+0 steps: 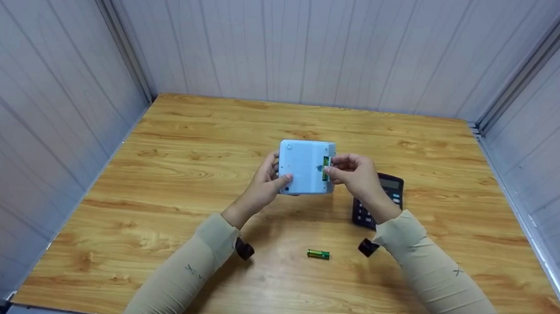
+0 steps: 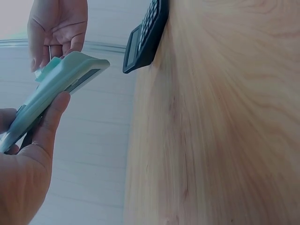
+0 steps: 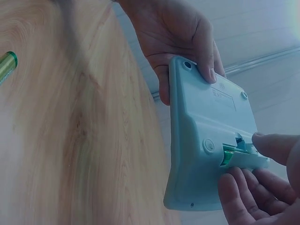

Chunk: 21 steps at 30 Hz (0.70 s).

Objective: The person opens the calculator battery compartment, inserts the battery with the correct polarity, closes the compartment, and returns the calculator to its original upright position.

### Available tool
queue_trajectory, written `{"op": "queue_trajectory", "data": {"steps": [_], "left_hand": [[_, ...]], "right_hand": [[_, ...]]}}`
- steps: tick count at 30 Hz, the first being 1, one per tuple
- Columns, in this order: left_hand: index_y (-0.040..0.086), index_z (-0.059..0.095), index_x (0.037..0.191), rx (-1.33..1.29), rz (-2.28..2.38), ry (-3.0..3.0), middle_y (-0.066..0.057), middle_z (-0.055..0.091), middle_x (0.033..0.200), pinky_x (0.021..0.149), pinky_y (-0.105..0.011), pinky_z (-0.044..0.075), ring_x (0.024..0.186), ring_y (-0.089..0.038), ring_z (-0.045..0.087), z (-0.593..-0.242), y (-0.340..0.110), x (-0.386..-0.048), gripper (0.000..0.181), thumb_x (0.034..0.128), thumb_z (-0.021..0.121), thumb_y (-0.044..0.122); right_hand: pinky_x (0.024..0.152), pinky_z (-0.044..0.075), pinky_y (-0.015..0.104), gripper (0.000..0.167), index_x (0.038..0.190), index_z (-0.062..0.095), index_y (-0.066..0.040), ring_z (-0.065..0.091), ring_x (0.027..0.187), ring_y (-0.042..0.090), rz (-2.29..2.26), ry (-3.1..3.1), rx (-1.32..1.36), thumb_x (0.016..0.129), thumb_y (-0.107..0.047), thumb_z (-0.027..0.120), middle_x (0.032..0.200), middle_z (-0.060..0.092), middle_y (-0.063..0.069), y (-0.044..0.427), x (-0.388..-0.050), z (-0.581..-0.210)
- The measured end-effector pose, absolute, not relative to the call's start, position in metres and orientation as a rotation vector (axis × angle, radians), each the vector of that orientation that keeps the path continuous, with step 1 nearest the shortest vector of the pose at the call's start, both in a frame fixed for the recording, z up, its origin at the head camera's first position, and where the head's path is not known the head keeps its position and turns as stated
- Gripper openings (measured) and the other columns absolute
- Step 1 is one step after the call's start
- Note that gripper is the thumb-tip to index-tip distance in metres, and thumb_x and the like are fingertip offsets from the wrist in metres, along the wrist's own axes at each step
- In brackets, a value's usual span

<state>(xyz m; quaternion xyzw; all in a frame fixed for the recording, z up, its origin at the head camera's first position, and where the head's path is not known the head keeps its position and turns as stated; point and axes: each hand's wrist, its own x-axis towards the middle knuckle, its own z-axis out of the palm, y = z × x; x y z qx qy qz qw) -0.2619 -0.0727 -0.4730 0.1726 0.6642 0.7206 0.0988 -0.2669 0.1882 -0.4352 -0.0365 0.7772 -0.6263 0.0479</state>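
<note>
My left hand (image 1: 263, 178) grips a light-blue calculator (image 1: 304, 166) by its left edge, thumb on its back, above the table. The calculator's back faces me, and a strip of its display side shows in the left wrist view. Near its right edge the battery compartment is uncovered, with a green battery (image 3: 227, 157) inside. My right hand (image 1: 357, 175) pinches the light-blue battery cover (image 3: 253, 162) at that compartment, thumb on one side and fingers on the other. Whether the cover is partly seated cannot be told.
A loose green battery (image 1: 318, 254) lies on the wooden table (image 1: 187, 145) nearer to me. Partly under my right forearm lies a black calculator (image 1: 364, 214). Pale panel walls (image 1: 278, 38) stand at the back and both sides.
</note>
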Motion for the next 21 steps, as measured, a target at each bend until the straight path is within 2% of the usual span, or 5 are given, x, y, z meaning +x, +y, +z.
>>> {"op": "queue_trajectory", "data": {"steps": [11,21], "left_hand": [[0.009,0.034,0.16,0.569,2.149,1.92,-0.029,0.057,0.152,0.096,-0.054,0.066,0.136,-0.045,0.064,-0.4724,-0.0684,-0.2595,0.052,0.1108,0.051,-0.001],[0.011,0.03,0.164,0.557,2.135,1.903,-0.028,0.055,0.155,0.097,-0.054,0.066,0.138,-0.044,0.063,-0.473,-0.0696,-0.259,0.057,0.1111,0.052,0.001]], "right_hand": [[0.077,0.065,0.028,0.036,0.116,0.065,-0.002,0.064,0.094,0.019,-1.885,2.427,-0.093,0.093,-0.015,0.088,0.103,0.065,0.006,0.1856,-0.267,-0.4392],[0.077,0.063,0.029,0.033,0.112,0.062,-0.005,0.063,0.095,0.021,-1.865,2.445,-0.066,0.093,-0.016,0.088,0.103,0.064,0.006,0.1842,-0.2677,-0.4409]]}}
